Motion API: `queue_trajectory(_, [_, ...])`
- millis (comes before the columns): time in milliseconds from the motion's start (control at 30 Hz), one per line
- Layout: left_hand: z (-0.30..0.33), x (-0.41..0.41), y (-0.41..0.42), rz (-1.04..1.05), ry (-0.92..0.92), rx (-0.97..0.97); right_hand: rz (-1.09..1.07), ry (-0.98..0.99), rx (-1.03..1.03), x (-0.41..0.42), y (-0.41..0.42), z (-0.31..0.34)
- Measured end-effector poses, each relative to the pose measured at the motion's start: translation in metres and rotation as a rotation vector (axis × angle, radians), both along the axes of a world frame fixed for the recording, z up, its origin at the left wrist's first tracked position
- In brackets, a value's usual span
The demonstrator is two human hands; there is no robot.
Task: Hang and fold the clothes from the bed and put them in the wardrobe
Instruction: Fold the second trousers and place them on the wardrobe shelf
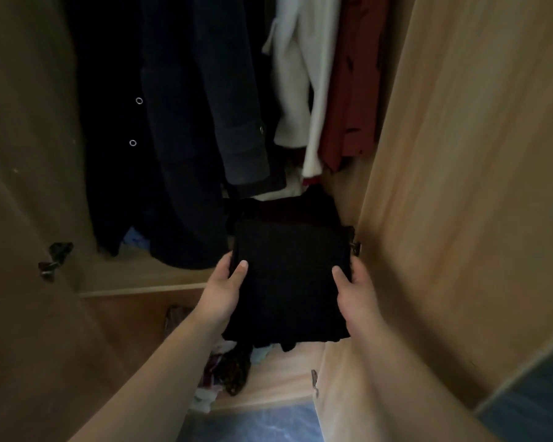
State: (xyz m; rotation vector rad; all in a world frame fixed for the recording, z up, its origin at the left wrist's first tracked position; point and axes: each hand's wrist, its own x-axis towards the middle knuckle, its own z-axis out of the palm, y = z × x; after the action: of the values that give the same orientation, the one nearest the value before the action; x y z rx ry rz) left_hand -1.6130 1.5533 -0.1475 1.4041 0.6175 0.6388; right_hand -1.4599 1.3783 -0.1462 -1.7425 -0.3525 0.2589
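Head camera view: both hands, left (229,283) and right (353,287), grip opposite edges of a folded black garment (289,282), thumbs on top, holding it at the open wooden wardrobe (460,154), where dark coats (198,122), a white top (304,74) and a rust-red garment (355,84) hang above jumbled clothes (227,368) on a lower shelf.
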Motion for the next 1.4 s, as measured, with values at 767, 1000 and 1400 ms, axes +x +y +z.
queue_trajectory(767, [-0.017,0.248,0.173,0.016,0.095,0.101,-0.086,-0.343,-0.181,0.232,0.186,0.002])
queue_trajectory(1000, [-0.042,0.256,0.164,0.308,0.331,1.051,-0.004,-0.885,-0.596,0.254,0.199,-0.042])
queue_trajectory(1400, [-0.020,0.296,0.170,-0.221,0.854,1.080,0.255,-0.684,-0.908,0.262,0.225,-0.034])
